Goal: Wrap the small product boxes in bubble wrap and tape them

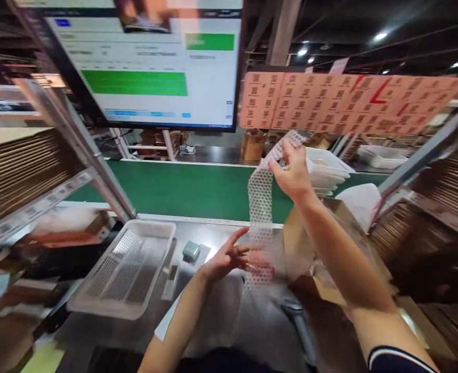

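A strip of clear bubble wrap (260,202) hangs down over the metal table, its upper end pinched by my right hand (293,168). My left hand (227,259) is beside the lower part of the strip, its fingers apart; the fingertips reach to or behind the wrap, where a blurred reddish patch shows through. Whether they touch it I cannot tell. A small green box (191,250) lies on the table beyond my left hand. To the right of the strip stands an open cardboard box (302,243), and a handheld scanner (299,326) lies in front of it.
An empty white plastic basket (136,305) is on the left of the table. Behind runs a green conveyor belt (190,191), with stacked white baskets (326,168) at its right. A monitor (143,62) hangs above. Flattened cardboard stacks (19,171) flank the table.
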Motion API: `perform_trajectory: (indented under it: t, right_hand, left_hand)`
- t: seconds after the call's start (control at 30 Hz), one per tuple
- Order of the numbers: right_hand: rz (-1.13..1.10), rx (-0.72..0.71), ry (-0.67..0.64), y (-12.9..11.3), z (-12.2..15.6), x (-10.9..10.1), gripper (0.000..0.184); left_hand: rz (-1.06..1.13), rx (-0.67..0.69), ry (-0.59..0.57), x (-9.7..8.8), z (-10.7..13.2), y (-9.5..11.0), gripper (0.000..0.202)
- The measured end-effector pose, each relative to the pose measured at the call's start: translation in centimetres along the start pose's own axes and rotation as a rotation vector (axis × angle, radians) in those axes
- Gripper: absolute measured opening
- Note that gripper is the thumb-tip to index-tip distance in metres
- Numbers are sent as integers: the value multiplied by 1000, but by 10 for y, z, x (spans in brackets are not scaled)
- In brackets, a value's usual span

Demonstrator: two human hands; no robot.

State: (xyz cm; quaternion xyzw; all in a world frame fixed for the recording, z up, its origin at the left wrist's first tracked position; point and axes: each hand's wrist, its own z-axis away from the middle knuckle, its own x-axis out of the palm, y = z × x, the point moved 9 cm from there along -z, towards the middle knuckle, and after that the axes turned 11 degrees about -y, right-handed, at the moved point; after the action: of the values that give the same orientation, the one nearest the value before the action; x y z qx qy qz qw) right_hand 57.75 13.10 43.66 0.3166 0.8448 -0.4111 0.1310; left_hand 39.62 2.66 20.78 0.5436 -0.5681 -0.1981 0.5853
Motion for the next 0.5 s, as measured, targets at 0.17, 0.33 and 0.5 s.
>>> perform_trajectory:
  t: [0.17, 0.33, 0.5]
  right_hand:
    - [158, 61, -312, 58, 22, 131, 44]
    - [-301, 415, -444, 60, 114, 198, 60]
    - [-642, 452, -380, 25, 232, 186, 64]
  left_hand:
    - [60, -193, 267, -35, 84, -58, 88]
    - [9, -321, 437, -52, 125, -109, 89]
    - [-215, -440, 630, -85, 118, -144, 43]
